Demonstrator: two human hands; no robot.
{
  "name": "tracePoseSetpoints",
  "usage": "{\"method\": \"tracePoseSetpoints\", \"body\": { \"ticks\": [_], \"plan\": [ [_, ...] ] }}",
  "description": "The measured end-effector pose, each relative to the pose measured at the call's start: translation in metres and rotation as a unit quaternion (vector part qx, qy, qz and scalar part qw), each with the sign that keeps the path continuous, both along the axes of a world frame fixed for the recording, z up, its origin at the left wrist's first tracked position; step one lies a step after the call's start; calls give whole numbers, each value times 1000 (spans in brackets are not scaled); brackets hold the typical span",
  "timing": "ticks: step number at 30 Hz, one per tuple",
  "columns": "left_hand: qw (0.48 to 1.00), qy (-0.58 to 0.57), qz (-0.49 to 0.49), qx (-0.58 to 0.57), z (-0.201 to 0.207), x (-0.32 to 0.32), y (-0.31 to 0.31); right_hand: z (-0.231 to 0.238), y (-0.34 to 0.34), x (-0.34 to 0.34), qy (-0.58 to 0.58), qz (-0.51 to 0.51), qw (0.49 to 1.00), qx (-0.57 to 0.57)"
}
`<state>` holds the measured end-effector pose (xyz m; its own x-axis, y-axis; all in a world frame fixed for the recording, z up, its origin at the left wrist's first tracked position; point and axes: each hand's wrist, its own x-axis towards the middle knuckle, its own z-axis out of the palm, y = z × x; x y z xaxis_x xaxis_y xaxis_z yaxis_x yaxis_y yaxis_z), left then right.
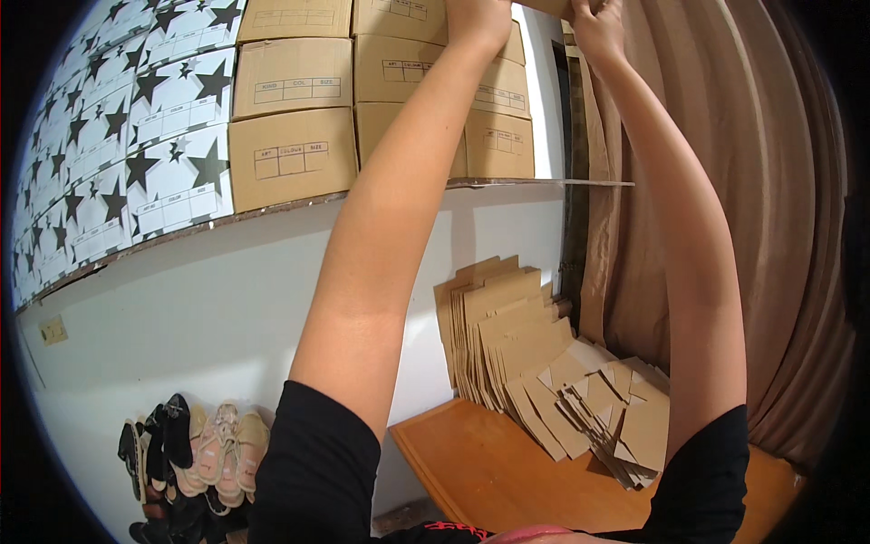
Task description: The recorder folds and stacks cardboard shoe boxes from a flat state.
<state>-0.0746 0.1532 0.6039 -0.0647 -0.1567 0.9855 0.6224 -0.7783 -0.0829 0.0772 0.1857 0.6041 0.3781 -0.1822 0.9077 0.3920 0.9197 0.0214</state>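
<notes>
Both my arms reach up high, and the upper edge of the head view cuts off part of each hand. Between them is a brown cardboard box (546, 5), of which only a low strip shows. My right hand (598, 27) is closed at its right end, thumb and fingers against the cardboard. At its left end is my left hand (480, 23); its fingers lie beyond the picture, its palm side against the box. Just below and behind my left wrist, stacked brown shoe boxes (292, 161) stand on a shelf (299, 203).
White boxes with black stars (181, 172) fill the shelf's left part. Below right, flat folded cardboard (507, 335) leans and lies on a wooden table (453, 453). A brown curtain (725, 136) hangs at right. Several shoes (213, 453) hang or pile at lower left.
</notes>
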Motion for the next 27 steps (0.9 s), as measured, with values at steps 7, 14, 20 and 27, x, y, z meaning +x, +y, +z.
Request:
{"method": "tracePoseSetpoints", "body": {
  "ticks": [7,14,20,27],
  "plan": [
    [998,-15,59,33,38,-25,41,33,44,-33,45,-45,998,17],
    [997,63,46,18,52,-24,45,67,66,-25,53,-64,995,-51],
    [993,53,107,17,70,-19,58,80,73,-21,46,-99,989,-96],
    [985,23,168,41,80,-17,65,97,94,-19,17,-45,994,-101]
  ]
}}
